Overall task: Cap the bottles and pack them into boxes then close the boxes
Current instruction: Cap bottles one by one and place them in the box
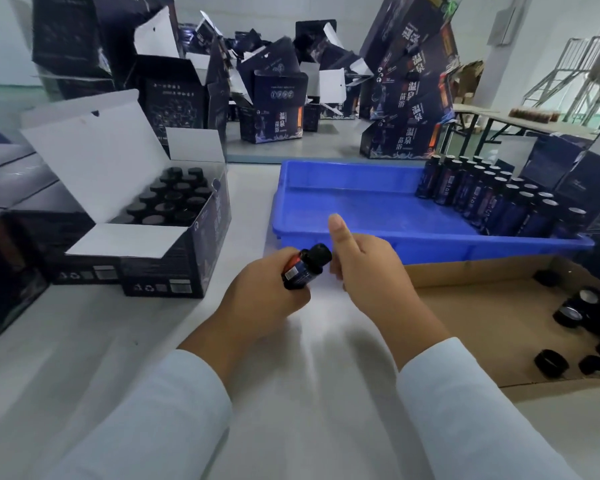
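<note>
The left hand (257,289) holds a small dark bottle (303,268) in front of the blue tray (361,209), with its fingers curled round the body. The bottle leans over, and its black cap (321,253) points at the right hand (364,265). The right hand is just beside the cap. Its thumb sticks up and its other fingers are bent, but I cannot tell if they touch the cap or hold anything.

The cap looks on, so the capping of this bottle seems done or nearly done. The next move would be to carry the bottle to the open box (174,216), which sits left of the tray. That box is almost full of capped bottles, so the bottle has to go straight down into a free gap. Its white flaps stand open and need folding shut later.

More bottles (492,195) stand in rows at the right end of the tray, and they seem to have no caps yet. Loose black caps (568,317) lie in a flat brown cardboard tray (482,306), which is in front of the blue tray.

All of this sits on a white table (291,358). Behind the blue tray is a messy heap of dark boxes (291,98). The room has pale walls, and metal frames (575,71) stand far off to the right.
</note>
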